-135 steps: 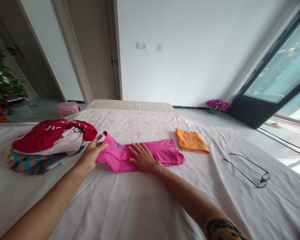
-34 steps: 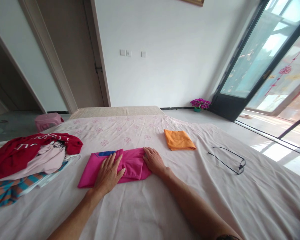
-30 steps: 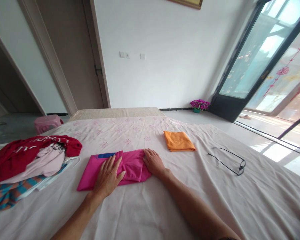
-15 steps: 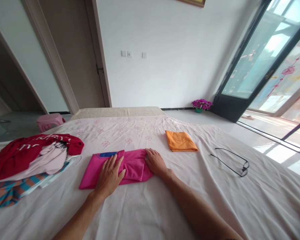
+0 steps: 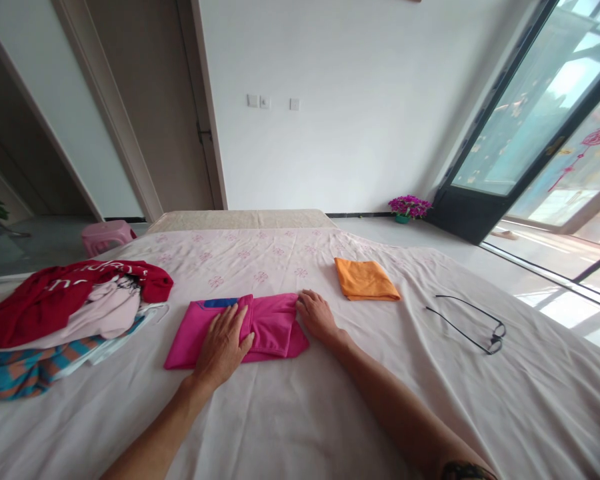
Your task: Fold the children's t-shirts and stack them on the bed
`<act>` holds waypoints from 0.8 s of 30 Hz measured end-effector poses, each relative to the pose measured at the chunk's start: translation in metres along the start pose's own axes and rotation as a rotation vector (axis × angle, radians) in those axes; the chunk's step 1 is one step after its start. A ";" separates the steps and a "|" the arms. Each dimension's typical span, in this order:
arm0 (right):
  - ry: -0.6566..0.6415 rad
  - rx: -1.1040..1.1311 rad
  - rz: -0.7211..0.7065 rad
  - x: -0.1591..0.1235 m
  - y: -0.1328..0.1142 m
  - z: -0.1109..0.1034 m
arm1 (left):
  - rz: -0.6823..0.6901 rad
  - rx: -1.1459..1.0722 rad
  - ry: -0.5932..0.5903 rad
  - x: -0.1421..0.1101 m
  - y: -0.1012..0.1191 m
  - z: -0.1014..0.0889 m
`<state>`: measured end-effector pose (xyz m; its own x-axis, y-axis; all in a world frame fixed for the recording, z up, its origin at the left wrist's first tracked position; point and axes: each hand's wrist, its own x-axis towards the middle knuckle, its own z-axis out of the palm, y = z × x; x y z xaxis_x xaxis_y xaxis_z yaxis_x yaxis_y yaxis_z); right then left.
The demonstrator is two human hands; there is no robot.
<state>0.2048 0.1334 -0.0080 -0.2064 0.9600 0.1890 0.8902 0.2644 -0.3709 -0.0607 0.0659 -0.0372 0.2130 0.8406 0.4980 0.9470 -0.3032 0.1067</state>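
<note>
A folded pink garment (image 5: pixel 273 330) with a blue patch on its far left edge lies flat on the bed sheet in front of me. Across its middle rests my left hand (image 5: pixel 224 343), open, palm down, fingers pointing away. My right hand (image 5: pixel 319 317) is at the garment's right end, fingers slightly bent and resting at its edge without gripping; its thumb is hidden. Further right lies a folded orange cloth (image 5: pixel 367 280), apart from both hands.
To the left is a heap of clothes with a red garment (image 5: pixel 45 287) on top and a striped one (image 5: pixel 25 370) underneath. Black-framed glasses (image 5: pixel 495 340) lie on the sheet (image 5: pixel 290 427) at right. Beyond the bed stand a pink stool (image 5: pixel 107 237) and a flowerpot (image 5: pixel 403 217).
Earlier the pink garment was longer and loosely spread, its left end lifted by my left hand; now it is folded over and flat. Lately my right hand has shifted slightly off its right edge.
</note>
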 end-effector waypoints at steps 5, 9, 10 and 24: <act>-0.010 -0.031 0.015 0.005 -0.008 -0.007 | 0.004 -0.018 -0.003 0.000 0.001 -0.001; -0.024 -0.061 0.029 0.011 -0.016 -0.009 | 0.008 -0.015 -0.012 0.000 0.001 -0.003; -0.031 -0.059 0.038 0.013 -0.018 -0.008 | 0.008 -0.017 -0.012 0.000 0.001 -0.003; -0.007 0.105 -0.044 0.032 -0.029 0.007 | 0.013 -0.051 -0.061 0.000 -0.001 -0.005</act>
<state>0.1690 0.1571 0.0022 -0.2479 0.9477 0.2011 0.8326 0.3145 -0.4559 -0.0624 0.0642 -0.0331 0.2409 0.8617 0.4466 0.9310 -0.3353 0.1446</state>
